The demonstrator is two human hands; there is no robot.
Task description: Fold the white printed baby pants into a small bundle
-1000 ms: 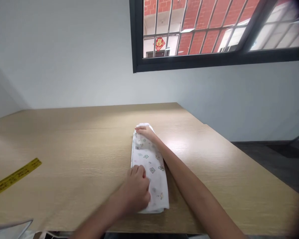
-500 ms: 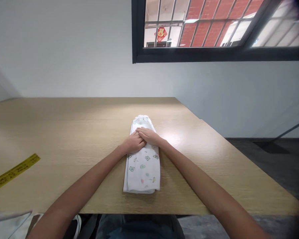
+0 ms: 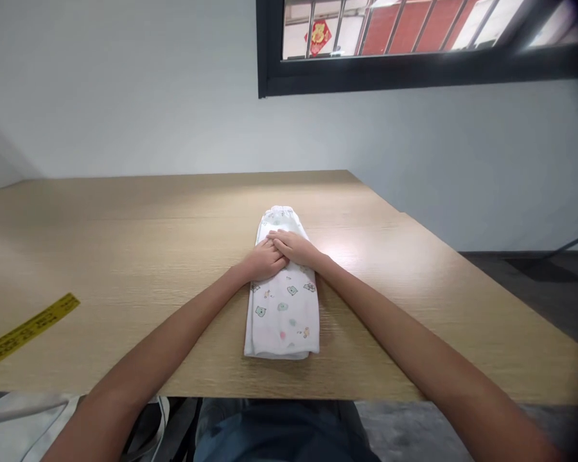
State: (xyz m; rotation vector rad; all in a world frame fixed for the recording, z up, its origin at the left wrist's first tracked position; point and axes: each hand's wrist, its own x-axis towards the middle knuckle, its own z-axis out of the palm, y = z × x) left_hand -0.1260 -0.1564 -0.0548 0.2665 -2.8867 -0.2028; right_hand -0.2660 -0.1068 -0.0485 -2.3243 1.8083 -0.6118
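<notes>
Folded lengthwise into a narrow strip, a white garment with small green and pink animal prints (image 3: 284, 324) lies on the table in front of me. Its far end is gathered like an elastic waistband, so it looks like a pair of small pants. My left hand (image 3: 264, 262) rests flat across the upper half from the left, fingers stretched out. From the right, my right hand (image 3: 296, 248) lies flat too, its fingers overlapping the fingertips of my left. Neither hand grips the cloth; both are open. The part of the garment under them is hidden.
The light wooden table (image 3: 149, 244) has its near edge just before my body and a slanting right edge. Yellow tape with dark print (image 3: 29, 332) is at the left. A white bag (image 3: 26, 427) sits below the near edge. Behind are a wall and a barred window (image 3: 390, 70).
The view has tilted down and slightly left, so the garment appears higher and a little further right. Both hands keep the same flat pose on it.
</notes>
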